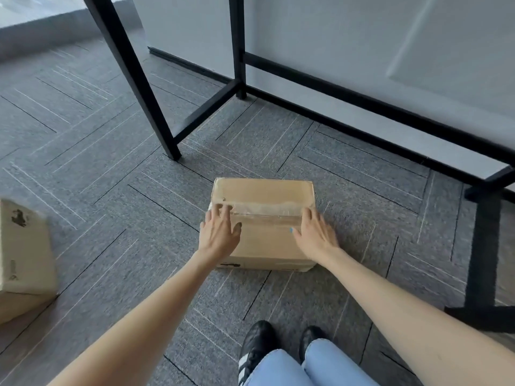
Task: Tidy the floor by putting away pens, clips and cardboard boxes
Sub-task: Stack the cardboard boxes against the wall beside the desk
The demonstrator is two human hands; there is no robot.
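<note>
Taped cardboard box (263, 190) sat on the carpeted floor (111, 162) near the feet; left grip (220, 232) and right grip (316, 232), both open with fingers spread, bracketed its ends, probably for an even two-sided lift.

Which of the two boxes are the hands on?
The taped box in the middle: left hand and right hand touch its top. The other box, far left, is untouched.
</note>
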